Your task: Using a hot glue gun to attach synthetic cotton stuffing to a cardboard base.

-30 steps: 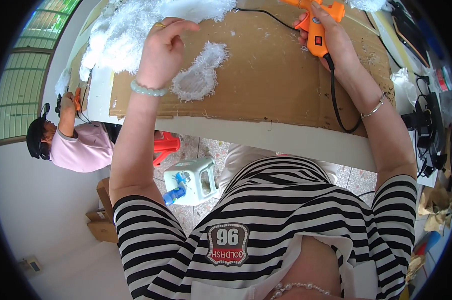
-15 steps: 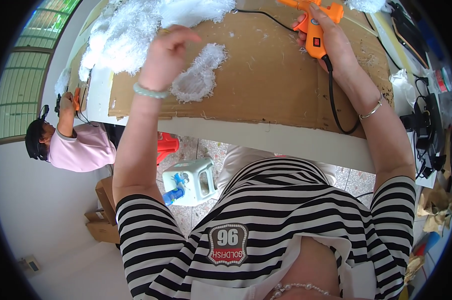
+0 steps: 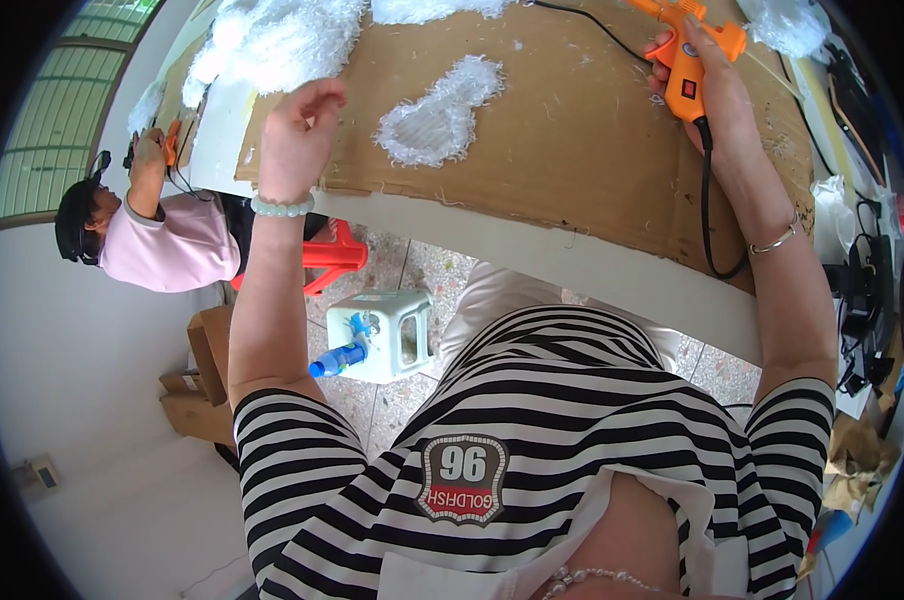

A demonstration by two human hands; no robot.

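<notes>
My right hand (image 3: pixel 727 95) is wrapped round the grip of an orange hot glue gun (image 3: pixel 686 85) at the upper right, over the cardboard. A black cord hangs from the gun's lower end. My left hand (image 3: pixel 297 140) hovers over the left part of the cardboard with loosely bent fingers and a gap between thumb and forefinger; I see nothing in it. A shaggy white fabric piece (image 3: pixel 434 118), wide at its near-left end, lies flat to the right of that hand, apart from it. A heap of fluffy white material (image 3: pixel 282 45) lies beyond my left hand.
A brown cardboard sheet (image 3: pixel 572 150) covers the white table (image 3: pixel 492 225). Cables and black devices (image 3: pixel 857 300) crowd the right edge. Below are a white stool (image 3: pixel 372 345) with a blue bottle (image 3: pixel 337 360) and a red stool (image 3: pixel 337 255). Another person (image 3: pixel 172 235) works at far left.
My left hand has drawn back from beside the white piece, toward the left. The view has shifted, so the table sits higher and more to the right. The glue gun stays in my right hand.
</notes>
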